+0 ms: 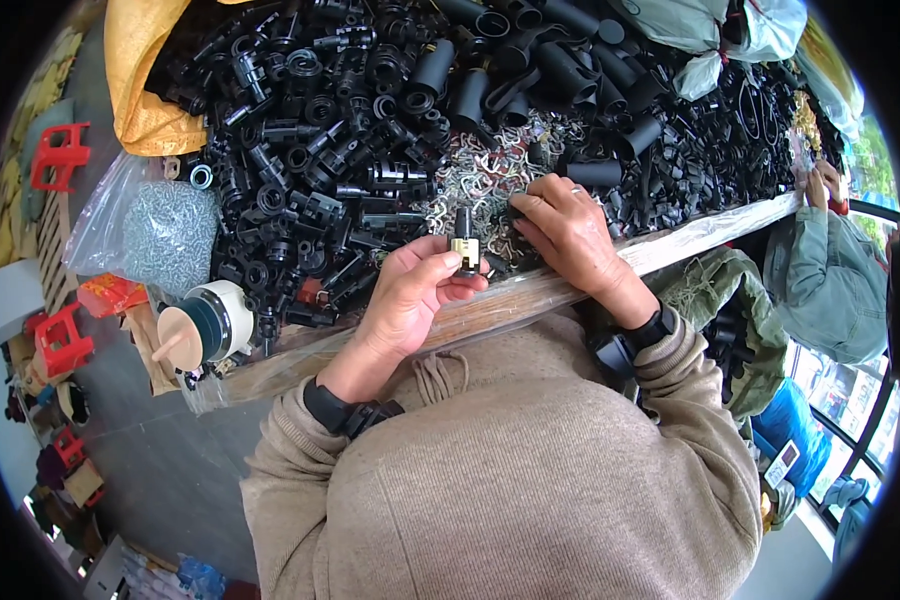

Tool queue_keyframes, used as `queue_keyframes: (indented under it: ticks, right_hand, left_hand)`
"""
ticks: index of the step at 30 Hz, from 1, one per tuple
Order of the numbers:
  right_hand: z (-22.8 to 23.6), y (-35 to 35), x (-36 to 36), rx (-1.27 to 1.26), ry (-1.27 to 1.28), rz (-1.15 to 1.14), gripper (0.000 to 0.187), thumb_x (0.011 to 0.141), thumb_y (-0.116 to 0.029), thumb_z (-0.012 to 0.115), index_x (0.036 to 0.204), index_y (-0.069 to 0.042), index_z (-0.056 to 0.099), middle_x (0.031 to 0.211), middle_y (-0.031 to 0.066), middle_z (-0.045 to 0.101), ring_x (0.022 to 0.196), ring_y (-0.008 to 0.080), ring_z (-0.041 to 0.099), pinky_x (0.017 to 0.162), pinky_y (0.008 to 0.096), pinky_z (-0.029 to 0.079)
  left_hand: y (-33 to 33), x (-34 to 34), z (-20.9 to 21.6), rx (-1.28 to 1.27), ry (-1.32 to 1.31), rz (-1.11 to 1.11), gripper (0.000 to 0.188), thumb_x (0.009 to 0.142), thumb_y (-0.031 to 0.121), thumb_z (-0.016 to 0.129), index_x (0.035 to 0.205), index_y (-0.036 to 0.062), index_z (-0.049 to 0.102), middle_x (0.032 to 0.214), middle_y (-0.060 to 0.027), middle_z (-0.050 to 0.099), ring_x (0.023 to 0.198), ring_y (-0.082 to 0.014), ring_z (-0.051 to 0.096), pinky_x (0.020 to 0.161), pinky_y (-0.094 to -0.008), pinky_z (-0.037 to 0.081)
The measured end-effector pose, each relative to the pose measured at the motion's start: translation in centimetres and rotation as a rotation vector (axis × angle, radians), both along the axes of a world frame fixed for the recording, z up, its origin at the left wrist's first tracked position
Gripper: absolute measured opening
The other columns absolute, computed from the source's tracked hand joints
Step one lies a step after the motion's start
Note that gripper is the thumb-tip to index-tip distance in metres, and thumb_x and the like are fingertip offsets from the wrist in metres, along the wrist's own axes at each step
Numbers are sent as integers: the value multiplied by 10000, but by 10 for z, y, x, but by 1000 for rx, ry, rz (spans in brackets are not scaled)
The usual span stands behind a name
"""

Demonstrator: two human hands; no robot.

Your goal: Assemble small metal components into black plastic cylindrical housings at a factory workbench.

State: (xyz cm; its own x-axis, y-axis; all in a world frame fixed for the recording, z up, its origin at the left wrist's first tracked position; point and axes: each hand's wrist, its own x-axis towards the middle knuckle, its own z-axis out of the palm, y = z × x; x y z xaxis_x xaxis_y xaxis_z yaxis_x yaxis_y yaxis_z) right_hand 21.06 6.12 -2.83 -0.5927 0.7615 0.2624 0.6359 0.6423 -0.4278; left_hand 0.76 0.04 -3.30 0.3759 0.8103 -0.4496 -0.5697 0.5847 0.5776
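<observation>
My left hand (pixel 415 290) is closed around a small black cylindrical part (pixel 465 245) with a pale, cream-coloured band on its side. It holds the part upright between thumb and fingers, just over the table's near edge. To the right, my right hand (pixel 567 235) reaches down with bent fingers pressed together at the edge of a heap of small bent metal hooks (pixel 490 170). What its fingertips hold, if anything, I cannot make out. Piles of black plastic parts (pixel 310 170) lie to the left of the hooks, and black tubes (pixel 470 100) lie behind them.
A plastic-wrapped wooden edge (pixel 510 300) runs along the table front. At left stand a clear bag of small metal pieces (pixel 170 230) and a lidded cup (pixel 210 325). An orange sack (pixel 145 80) sits behind them. Another person's hand (pixel 820 187) works at the far right.
</observation>
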Motion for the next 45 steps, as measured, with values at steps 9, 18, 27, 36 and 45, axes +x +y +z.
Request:
queue_keyframes:
  ticks: [9,18,27,36,45]
  right_hand:
    - [-6,5,-1,-33,-26,-26,143,685,-49,602,793,-32,509,815,89,486,704,243,503,607,317,410]
    - [2,-7,2,-1031,986,-167,174,808,-40,530,972,-11,480,776,36,499,603,96,509,543,208,414]
    - [11,-25,-19,-1061,961,5,255,809,-70,545,1042,7,476,776,31,518,600,92,509,533,210,422]
    - [10,-29,-12,-163,450,112,241,721,-116,630,927,-12,560,670,77,499,568,192,506,530,280,416]
    - [-3,-22,10,226,348,120,291,656,-61,650,933,-25,566,686,57,510,590,198,497,502,285,391]
  left_hand:
    - [3,1,2,17,59,28,268,788,186,559,981,1,531,898,-88,595,779,-142,584,704,-237,460]
    - [-1,12,5,36,86,62,272,790,155,557,1000,-11,509,908,-104,591,786,-141,582,705,-230,476]
    - [4,16,2,27,47,62,292,766,144,620,1003,2,526,930,-58,580,831,-126,563,754,-265,463]
    - [-4,22,8,35,67,-16,259,813,174,567,1011,11,528,898,-35,573,792,-86,545,726,-236,462]
    - [-3,18,8,92,95,-145,269,838,214,532,1005,4,529,816,-17,561,693,-65,528,638,-198,458]
